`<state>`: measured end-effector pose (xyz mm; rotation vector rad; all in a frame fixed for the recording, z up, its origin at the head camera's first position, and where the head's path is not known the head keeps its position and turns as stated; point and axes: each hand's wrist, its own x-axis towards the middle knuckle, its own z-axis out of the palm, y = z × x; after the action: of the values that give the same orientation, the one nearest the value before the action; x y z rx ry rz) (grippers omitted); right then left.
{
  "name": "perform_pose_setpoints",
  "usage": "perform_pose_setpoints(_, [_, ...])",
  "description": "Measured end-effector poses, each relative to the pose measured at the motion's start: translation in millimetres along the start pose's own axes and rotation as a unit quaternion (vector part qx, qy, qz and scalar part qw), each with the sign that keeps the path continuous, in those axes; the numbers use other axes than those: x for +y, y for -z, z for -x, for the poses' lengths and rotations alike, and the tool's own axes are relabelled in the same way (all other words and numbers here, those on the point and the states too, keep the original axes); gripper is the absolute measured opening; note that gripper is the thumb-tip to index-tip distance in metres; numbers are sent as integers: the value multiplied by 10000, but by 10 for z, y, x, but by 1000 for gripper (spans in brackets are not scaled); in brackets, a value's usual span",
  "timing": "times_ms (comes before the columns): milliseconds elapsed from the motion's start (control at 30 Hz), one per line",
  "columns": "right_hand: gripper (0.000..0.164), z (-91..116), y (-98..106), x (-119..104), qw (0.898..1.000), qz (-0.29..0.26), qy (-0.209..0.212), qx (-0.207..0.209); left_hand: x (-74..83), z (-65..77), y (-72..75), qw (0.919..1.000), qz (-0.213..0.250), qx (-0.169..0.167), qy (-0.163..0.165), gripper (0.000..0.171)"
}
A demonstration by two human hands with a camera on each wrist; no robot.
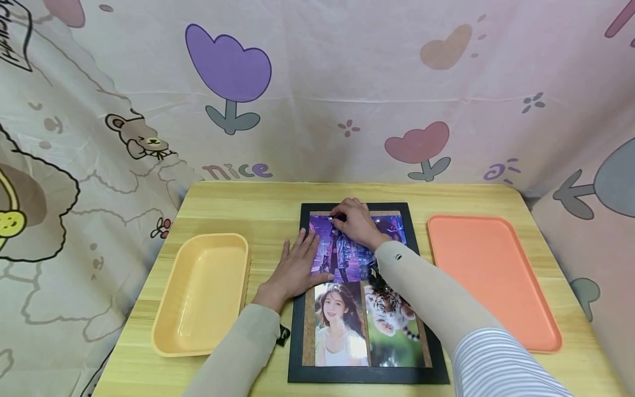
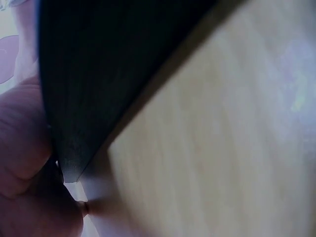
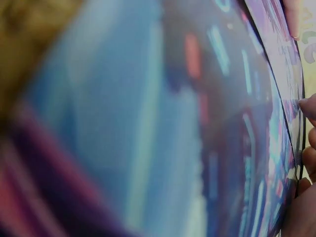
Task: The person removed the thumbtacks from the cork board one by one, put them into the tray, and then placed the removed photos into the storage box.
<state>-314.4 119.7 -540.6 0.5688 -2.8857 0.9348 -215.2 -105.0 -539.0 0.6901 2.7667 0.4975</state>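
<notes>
Positioning check: contact, hazards, orientation

The left hand point(image 1: 292, 270) lay spread, fingers straight, across the left border of the black frame point(image 1: 367, 376), with its thumb on the purple print point(image 1: 324, 259). The right hand point(image 1: 359, 223) was bent at the fingers over the print's far edge, inside the frame's far border. Whether thumb and finger pinched a small part there could not be told.

The purple print occupied the far half of the frame, over a cork backing point(image 1: 309, 331). Slippage appeared the chief hazard: uneven pressure from the two hands would have skewed the print against the frame's borders. The right sleeve point(image 1: 431, 286) crossed the frame's right border above the tiger print point(image 1: 394, 331); a low forearm might have dragged that print out of line.

The pictured figure stood upright, its head toward the frame's far border. The print's long axis appeared to run crosswise, left to right; the frame's own long axis ran away from the person.

The portrait print point(image 1: 339, 331) filled the frame's near-left part, beside the tiger print at near right. A yellow bin point(image 1: 203, 292) stood left of the frame, apart from it; an orange tray point(image 1: 481, 264) lay just beyond its right border. The wooden table point(image 1: 248, 204) supported the frame, and a patterned curtain point(image 1: 312, 82) hung behind it
</notes>
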Motion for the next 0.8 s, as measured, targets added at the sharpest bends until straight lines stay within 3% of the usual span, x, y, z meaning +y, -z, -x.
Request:
perform_pose_setpoints(467, [19, -3, -12, 27, 9999, -64, 149, -17, -5, -9, 50, 9994, -294, -76, 145, 118])
perform_pose_setpoints(800, [18, -9, -21, 44, 9999, -50, 142, 34, 2, -28, 42, 9996, -175, -134, 147, 117])
